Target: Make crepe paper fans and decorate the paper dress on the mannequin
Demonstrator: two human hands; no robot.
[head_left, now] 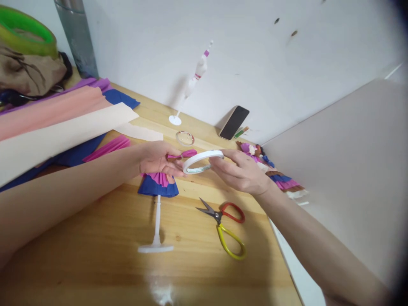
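Note:
My right hand (pixel 242 171) grips a roll of white tape (pixel 190 161) by its right side, fingers through the ring. A gathered piece of pink crepe paper (pixel 190 154) is held in my left hand (pixel 159 158), whose fingertips meet the left edge of the roll. Below that hand, a blue and pink crepe-paper skirt (pixel 152 187) hangs around a white stand (pixel 157 221), which rests on the table; the part above the skirt is hidden. Scissors (pixel 217 216) with one red and one yellow handle lie spread apart below the roll.
Crepe-paper sheets (pixel 57 123) cover the table's left side, near a green-lined tape roll (pixel 28 32) and a metal bottle (pixel 76 38). Toward the wall are a white figure on a stand (pixel 196 76), a clear ring (pixel 185 137) and a phone (pixel 234 122). Paper-dressed figures (pixel 280 176) lie right.

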